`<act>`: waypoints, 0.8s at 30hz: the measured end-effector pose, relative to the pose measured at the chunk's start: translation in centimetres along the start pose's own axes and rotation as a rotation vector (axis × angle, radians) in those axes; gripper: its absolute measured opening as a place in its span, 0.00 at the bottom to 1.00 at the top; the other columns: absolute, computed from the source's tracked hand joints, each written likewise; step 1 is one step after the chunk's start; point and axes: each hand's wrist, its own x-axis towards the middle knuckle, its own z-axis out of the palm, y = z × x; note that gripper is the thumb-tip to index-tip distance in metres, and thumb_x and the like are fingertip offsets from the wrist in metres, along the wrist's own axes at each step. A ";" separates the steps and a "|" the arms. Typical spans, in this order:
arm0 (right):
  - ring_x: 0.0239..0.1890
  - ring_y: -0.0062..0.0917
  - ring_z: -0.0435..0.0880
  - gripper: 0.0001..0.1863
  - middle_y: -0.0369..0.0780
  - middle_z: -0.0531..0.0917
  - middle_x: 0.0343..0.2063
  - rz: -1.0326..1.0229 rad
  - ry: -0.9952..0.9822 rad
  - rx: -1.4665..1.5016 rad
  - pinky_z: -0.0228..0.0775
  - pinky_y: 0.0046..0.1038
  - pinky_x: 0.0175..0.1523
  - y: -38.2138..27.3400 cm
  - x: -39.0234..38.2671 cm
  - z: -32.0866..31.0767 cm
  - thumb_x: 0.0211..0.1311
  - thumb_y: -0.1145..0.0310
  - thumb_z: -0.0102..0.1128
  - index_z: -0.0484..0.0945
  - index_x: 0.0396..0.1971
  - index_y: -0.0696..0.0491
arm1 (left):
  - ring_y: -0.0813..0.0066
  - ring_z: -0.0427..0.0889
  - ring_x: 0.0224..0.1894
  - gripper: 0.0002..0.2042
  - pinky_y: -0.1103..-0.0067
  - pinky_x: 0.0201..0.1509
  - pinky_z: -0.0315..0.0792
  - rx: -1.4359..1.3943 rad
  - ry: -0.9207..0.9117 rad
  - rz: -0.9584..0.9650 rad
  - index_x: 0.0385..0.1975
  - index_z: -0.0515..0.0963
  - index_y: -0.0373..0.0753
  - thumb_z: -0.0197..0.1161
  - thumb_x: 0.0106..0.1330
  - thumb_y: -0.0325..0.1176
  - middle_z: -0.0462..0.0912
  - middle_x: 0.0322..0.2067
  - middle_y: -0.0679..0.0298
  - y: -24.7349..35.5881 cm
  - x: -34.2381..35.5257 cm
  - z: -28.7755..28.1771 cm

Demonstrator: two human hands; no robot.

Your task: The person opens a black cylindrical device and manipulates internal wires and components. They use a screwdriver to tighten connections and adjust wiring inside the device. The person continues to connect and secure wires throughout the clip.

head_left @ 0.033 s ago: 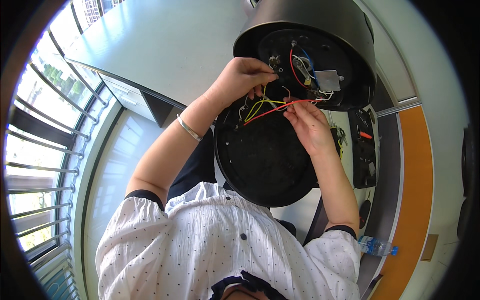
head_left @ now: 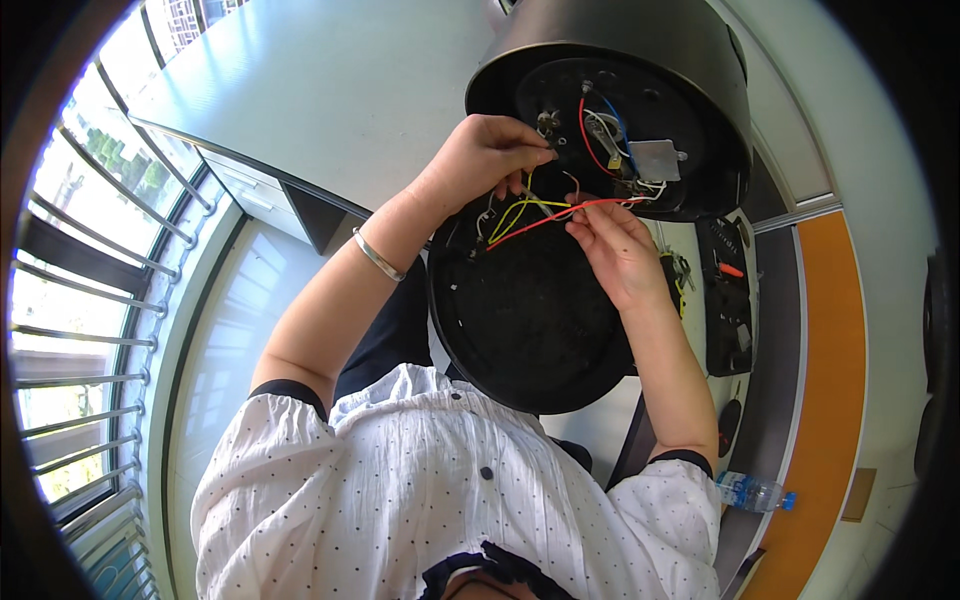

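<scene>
A dark pot-shaped appliance body (head_left: pixel 640 35) lies on its side, its underside facing me with wires and metal parts inside. Below it is the round black base cover (head_left: pixel 530 320), joined to the body by wires. My left hand (head_left: pixel 492 155) is pinched closed at the body's lower left edge; whatever lies between its fingertips is too small to make out. A yellow wire (head_left: pixel 510 215) runs up beneath that hand. Thumb and fingers of my right hand (head_left: pixel 620 245) close on the wires beside the red wire (head_left: pixel 530 228), between body and cover.
The body rests on a pale tabletop (head_left: pixel 340 100). Right of the cover is a black tool case (head_left: pixel 725 320) with an orange-red handled tool (head_left: pixel 731 270). A plastic water bottle (head_left: pixel 755 493) lies farther right. Barred windows (head_left: pixel 70 330) line the left.
</scene>
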 end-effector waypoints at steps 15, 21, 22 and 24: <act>0.45 0.25 0.76 0.07 0.43 0.77 0.45 0.008 0.012 0.002 0.69 0.28 0.53 0.3 0.3 0.4 0.60 0.74 0.54 0.78 0.36 0.58 | 0.84 0.75 0.17 0.08 0.87 0.18 0.69 0.097 -0.006 0.031 0.31 0.77 0.29 0.60 0.59 0.30 0.76 0.17 0.65 -0.3 0.3 0.4; 0.51 0.29 0.74 0.06 0.44 0.75 0.49 -0.012 0.005 0.020 0.66 0.32 0.57 0.4 0.4 0.9 0.61 0.75 0.53 0.78 0.34 0.57 | 0.81 0.77 0.20 0.09 0.86 0.20 0.71 0.000 0.016 0.020 0.34 0.74 0.27 0.58 0.61 0.28 0.76 0.20 0.64 -0.8 0.5 0.3; 0.52 0.30 0.74 0.06 0.44 0.74 0.49 -0.009 0.003 0.021 0.66 0.32 0.58 0.4 0.4 1.1 0.61 0.75 0.53 0.78 0.34 0.56 | 0.80 0.77 0.19 0.09 0.86 0.19 0.71 -0.008 0.024 0.030 0.34 0.74 0.27 0.59 0.60 0.28 0.77 0.19 0.63 -1.0 0.6 0.2; 0.52 0.30 0.74 0.06 0.44 0.74 0.50 -0.017 0.004 0.016 0.66 0.32 0.58 0.3 0.5 1.2 0.61 0.75 0.53 0.78 0.34 0.56 | 0.79 0.78 0.18 0.10 0.85 0.18 0.70 -0.011 0.030 0.040 0.34 0.74 0.27 0.59 0.59 0.29 0.77 0.18 0.62 -1.1 0.6 0.2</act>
